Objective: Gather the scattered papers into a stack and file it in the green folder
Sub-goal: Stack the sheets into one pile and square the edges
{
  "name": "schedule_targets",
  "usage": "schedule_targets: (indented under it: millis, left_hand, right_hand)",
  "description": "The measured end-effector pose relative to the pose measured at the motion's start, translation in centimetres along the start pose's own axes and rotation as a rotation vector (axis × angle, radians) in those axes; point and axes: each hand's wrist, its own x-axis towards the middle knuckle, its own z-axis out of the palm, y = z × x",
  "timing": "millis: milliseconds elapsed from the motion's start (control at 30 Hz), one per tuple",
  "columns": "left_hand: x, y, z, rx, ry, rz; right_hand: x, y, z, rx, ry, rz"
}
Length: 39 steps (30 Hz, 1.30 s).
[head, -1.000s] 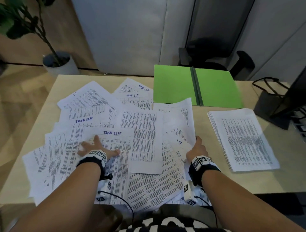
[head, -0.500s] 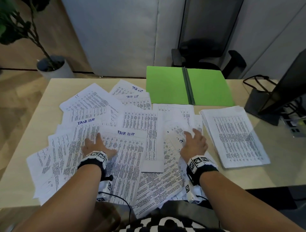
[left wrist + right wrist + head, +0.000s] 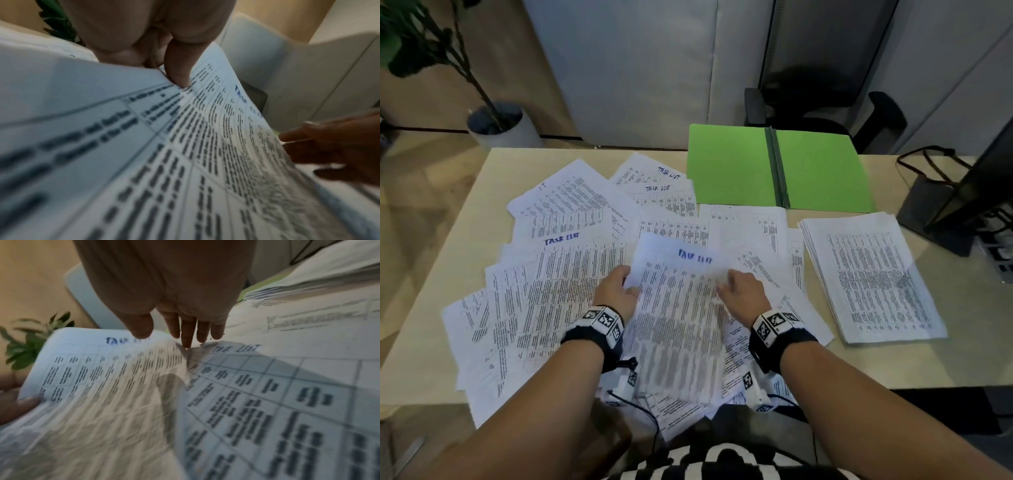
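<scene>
plant (image 3: 410, 41) in a gray pot (image 3: 500, 126) is standing on the floor, far left | black chair (image 3: 822, 99) is sitting behind the desk (image 3: 979, 325) | dark monitor stand (image 3: 941, 219) is resting at the desk's right edge | black cable loop (image 3: 928, 154) is lying behind it

Scattered papers (image 3: 571, 274) cover the table (image 3: 962, 342) left of the stack (image 3: 869, 277). Folder (image 3: 777, 168) lies behind the stack, to its left. Monitor stand (image 3: 941, 212) sits right of the stack. A lifted sheet (image 3: 678, 308) hangs left of the stack, over the scattered papers.
</scene>
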Motion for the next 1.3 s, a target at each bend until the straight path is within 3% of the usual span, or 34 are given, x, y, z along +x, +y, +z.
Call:
schedule_targets:
  millis: [100, 200, 300, 367, 433, 500, 567, 667, 733, 833, 933, 1100, 1200, 1300]
  left_hand:
    - [0.0, 1.6, 0.3, -0.215, 0.082, 0.015]
    - [0.6, 2.2, 0.8, -0.289, 0.077, 0.025]
    - [1.8, 1.6, 1.2, 0.059, 0.052, 0.01]
    - [2.3, 0.5, 1.3, 0.366, -0.047, -0.136]
    - [2.5, -0.8, 1.4, 0.475, -0.174, -0.257]
    - [2.4, -1.6, 1.9, 0.537, -0.231, -0.227]
    - [1.8, -0.9, 2.2, 0.565, -0.236, -0.106]
    - [1.2, 0.8, 1.9, 0.313, -0.223, 0.044]
    - [1.7, 0.5, 1.1, 0.228, -0.12, 0.04]
    - [2.4, -1.4, -1.2, 0.407, 0.006, -0.147]
    - [2.2, -4.0, -3.4, 0.43, -0.043, -0.399]
    - [1.9, -5.4, -4.8, 0.375, -0.049, -0.483]
    - [1.6, -4.4, -5.3, 0.157, 0.001, -0.456]
    - [1.3, -3.9, -5.2, 0.037, 0.064, -0.333]
  right_hand:
    - [-0.4, -1.1, -1.3, 0.452, 0.055, 0.116]
    - [-0.3, -1.1, -2.6, 0.48, 0.06, 0.202]
    - [0.1, 0.2, -3.0, 0.276, 0.141, 0.19]
    - [0.1, 1.5, -2.8, 0.181, 0.175, 0.208]
    - [-0.1, 2.6, -2.6, 0.148, 0.199, 0.25]
    - [-0.2, 3.5, -2.5, 0.14, 0.231, 0.283]
    - [0.0, 3.9, -2.7, 0.144, 0.246, 0.294]
    - [0.8, 3.7, -2.9, 0.227, 0.238, 0.286]
    - [1.5, 3.1, -3.2, 0.262, 0.219, 0.277]
    - [2.1, 2.2, -3.3, 0.296, 0.175, 0.258]
    - [2.1, 1.5, -2.9, 0.382, 0.159, 0.206]
    - [2.1, -0.3, -3.0, 0.517, 0.104, 0.073]
    - [2.0, -2.0, -3.4, 0.616, 0.103, 0.009]
    - [2.4, -2.8, -3.1, 0.687, 0.065, 0.017]
